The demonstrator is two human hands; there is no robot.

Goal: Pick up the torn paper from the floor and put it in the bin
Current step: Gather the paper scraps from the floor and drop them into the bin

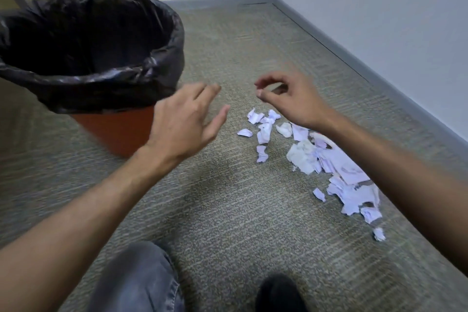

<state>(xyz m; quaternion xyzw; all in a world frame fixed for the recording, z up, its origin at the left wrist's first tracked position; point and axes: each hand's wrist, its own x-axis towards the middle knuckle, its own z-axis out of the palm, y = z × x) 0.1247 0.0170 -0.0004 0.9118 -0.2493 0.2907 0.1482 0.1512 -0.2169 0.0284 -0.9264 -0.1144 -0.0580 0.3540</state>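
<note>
Several torn white paper scraps lie scattered on the carpet at centre right, running toward the lower right. An orange bin lined with a black bag stands at the upper left. My left hand hovers beside the bin, fingers spread and nothing in it. Above the far end of the scraps, my right hand has its thumb and fingers curled close together; no paper shows between them.
Grey-green carpet covers the floor. A grey baseboard and white wall run along the right, a yellow wall at the back. My jeans knee and a dark shoe are at the bottom edge.
</note>
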